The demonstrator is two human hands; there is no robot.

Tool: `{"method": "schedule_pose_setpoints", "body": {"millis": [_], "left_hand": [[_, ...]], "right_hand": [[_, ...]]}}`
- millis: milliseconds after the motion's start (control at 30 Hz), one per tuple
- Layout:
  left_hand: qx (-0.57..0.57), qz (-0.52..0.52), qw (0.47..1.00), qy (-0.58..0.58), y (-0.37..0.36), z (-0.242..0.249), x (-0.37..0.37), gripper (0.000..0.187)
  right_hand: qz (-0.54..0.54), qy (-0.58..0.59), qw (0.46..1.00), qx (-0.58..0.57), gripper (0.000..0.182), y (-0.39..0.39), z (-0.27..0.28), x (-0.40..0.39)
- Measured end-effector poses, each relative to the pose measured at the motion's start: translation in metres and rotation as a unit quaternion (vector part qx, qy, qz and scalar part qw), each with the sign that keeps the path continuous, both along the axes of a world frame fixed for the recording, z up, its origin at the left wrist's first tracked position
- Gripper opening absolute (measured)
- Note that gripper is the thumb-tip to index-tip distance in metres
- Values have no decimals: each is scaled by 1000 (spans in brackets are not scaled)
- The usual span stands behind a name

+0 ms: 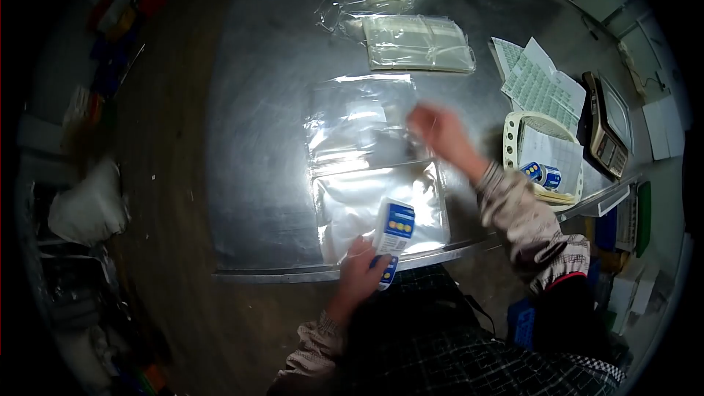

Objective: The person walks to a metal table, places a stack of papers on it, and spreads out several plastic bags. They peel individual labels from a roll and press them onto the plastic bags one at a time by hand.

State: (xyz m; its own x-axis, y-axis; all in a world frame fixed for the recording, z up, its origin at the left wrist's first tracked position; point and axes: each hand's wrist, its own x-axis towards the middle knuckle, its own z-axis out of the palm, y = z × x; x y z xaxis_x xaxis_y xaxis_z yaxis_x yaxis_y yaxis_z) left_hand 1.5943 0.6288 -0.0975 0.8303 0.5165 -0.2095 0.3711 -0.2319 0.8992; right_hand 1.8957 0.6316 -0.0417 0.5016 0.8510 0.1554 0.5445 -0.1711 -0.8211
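1. Filling the middle of the frame is a metal table (264, 139), grey and shiny, with its near edge running across the lower centre.
2. Two clear plastic bags lie flat on it. The upper bag (352, 114) is in the centre of the frame, and the lower bag (352, 202) is just below it, near the table edge. Their edges seem to touch or overlap.
3. At the upper centre lies a stack of clear bags (418, 44), with a loose crumpled film (352, 0) just beside it, to the upper left.
4. At the right of the frame stands a white basket (513, 143) with paper sheets inside and two small blue and white boxes (541, 174) at its lower part. Sheets of printed labels (539, 81) lie above it, and a small scale (607, 132) is to the right.
5. The right hand (436, 132) is blurred over the right edge of the upper bag. It cannot be told if the fingers are wide or closed, or if they touch the bag.
6. The left hand (359, 268) is at the lower centre, at the table edge. Its fingers are closed around a blue and white box (394, 226), which stands upright over the lower bag.
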Motion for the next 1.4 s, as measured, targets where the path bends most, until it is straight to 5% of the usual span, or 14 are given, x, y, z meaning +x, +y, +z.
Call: {"method": "schedule_pose_setpoints", "body": {"millis": [67,133,200,267,367,467,600,733,800,900,1100,1200,1333,1400], "left_hand": [[-56,30,997,32,-7,3,-7,23],[-140,44,989,23,3,5,-4,24],[-67,23,997,-6,1,1,-5,25],[-38,14,999,-9,0,-3,-6,26],[-17,104,990,-90,-6,11,2,22],[6,82,987,-135,3,17,16,29],[-247,128,960,-20,2,32,15,19],[-317,147,935,56,-30,34,-19,20],[-327,128,933,79,-43,35,-31,24],[-314,107,942,51,-52,35,-33,25],[-237,82,968,3,-51,37,-40,20],[-200,92,973,-71,-35,33,-39,19],[-146,-76,980,-116,-28,45,-25,15],[-58,-61,993,-87,-12,40,-15,19]], "right_hand": [[-47,31,997,59,17,10,54,21],[84,-57,995,19,16,1,55,-2],[223,31,948,-226,46,-40,-3,-36],[231,154,928,-248,45,-55,-11,-58],[196,150,957,-155,17,-61,-8,-69],[212,165,938,-217,19,-63,13,-80],[223,70,968,-92,15,-73,12,-94],[168,112,974,-103,9,-34,45,-63],[191,13,977,-94,16,-8,44,-50],[186,-79,944,-260,38,-10,-20,-57],[115,-240,942,-205,58,-25,-21,-69],[288,-274,912,-97,53,-60,-45,-85],[262,-194,934,-147,18,-66,-57,-88],[268,-106,946,-148,13,-62,-72,-80]]}}
